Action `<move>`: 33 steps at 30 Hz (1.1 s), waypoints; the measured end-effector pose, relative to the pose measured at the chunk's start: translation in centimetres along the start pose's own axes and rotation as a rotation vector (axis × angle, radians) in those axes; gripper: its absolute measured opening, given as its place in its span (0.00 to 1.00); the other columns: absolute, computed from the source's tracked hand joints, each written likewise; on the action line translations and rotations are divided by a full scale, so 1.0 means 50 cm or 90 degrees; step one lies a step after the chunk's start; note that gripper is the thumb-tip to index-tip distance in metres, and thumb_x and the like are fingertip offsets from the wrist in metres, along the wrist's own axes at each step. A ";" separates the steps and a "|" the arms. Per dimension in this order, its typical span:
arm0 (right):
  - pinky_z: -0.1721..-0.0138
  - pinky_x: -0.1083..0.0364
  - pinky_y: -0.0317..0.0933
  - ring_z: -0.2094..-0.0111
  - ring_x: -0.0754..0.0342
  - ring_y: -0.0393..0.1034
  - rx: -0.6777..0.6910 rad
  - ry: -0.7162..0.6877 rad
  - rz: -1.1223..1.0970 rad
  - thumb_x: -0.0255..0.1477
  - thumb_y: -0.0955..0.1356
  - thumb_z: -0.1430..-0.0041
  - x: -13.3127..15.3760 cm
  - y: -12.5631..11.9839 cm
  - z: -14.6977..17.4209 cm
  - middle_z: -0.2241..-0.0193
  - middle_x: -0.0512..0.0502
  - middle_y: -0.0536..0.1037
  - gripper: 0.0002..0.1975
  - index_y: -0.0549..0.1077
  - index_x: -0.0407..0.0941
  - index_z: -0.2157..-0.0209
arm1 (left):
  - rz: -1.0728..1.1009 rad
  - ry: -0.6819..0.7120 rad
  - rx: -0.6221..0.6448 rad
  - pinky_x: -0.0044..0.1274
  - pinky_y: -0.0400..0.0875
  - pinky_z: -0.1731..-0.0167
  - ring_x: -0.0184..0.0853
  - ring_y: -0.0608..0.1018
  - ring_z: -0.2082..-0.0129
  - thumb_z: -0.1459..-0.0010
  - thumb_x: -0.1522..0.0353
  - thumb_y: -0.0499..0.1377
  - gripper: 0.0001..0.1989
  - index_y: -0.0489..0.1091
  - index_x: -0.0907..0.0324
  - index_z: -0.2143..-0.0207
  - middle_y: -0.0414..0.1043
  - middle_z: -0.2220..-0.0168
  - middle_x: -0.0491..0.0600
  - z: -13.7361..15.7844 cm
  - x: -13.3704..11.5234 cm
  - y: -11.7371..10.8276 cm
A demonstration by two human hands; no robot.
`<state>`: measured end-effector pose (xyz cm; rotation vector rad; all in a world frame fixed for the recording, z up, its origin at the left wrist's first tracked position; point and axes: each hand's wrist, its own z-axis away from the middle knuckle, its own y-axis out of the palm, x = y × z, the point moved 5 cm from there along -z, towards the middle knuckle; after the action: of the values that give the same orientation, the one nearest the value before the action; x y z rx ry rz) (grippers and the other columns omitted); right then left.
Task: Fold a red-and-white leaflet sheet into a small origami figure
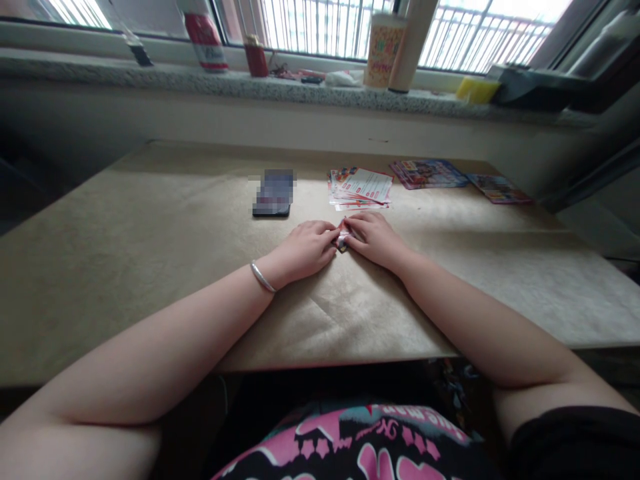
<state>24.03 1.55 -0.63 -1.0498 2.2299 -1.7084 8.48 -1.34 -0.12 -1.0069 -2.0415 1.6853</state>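
In the head view, a small piece of colourful printed paper [343, 236] lies on the table between my two hands, its surface partly covered by fingers. My left hand [314, 247], with a silver bangle at the wrist, presses its fingertips on the paper's left side. From the right, my right hand [374, 239] holds the paper's other edge with thumb and fingers. Whether the paper is folded, I cannot tell. Just beyond my hands lies a fanned pile of printed cards [361, 188], white and red.
A phone [273, 193] lies left of the cards on the cream table [165, 247]. Colourful printed sheets [431, 173] and another printed stack [500, 189] are at the back right. On the windowsill [165, 79] stand a red-and-white can [206, 40], a patterned cup [383, 53] and a yellow object [477, 90].
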 end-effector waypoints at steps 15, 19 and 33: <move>0.34 0.44 0.50 0.37 0.41 0.57 0.056 -0.008 0.082 0.33 0.60 0.33 -0.004 0.017 0.000 0.39 0.40 0.69 0.23 0.70 0.40 0.41 | -0.073 0.054 0.084 0.37 0.58 0.35 0.46 0.63 0.35 0.33 0.66 0.50 0.24 0.60 0.65 0.37 0.56 0.34 0.62 0.011 -0.016 -0.002; 0.35 0.43 0.51 0.37 0.40 0.57 0.069 0.005 0.103 0.35 0.59 0.32 -0.004 0.019 -0.002 0.38 0.36 0.68 0.25 0.68 0.38 0.40 | -0.086 0.064 0.059 0.38 0.58 0.35 0.45 0.65 0.36 0.33 0.66 0.50 0.24 0.60 0.64 0.37 0.59 0.35 0.59 0.013 -0.021 -0.003; 0.39 0.50 0.61 0.45 0.51 0.72 0.046 -0.078 0.042 0.27 0.62 0.35 0.022 -0.007 0.004 0.48 0.47 0.79 0.17 0.80 0.47 0.51 | -0.093 0.037 0.067 0.35 0.66 0.41 0.43 0.72 0.45 0.35 0.64 0.51 0.22 0.67 0.60 0.41 0.69 0.44 0.56 0.006 -0.025 -0.009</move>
<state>23.46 0.72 -0.07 -1.0237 2.0886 -1.6372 9.02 -2.45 0.45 -0.8423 -1.9182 1.6495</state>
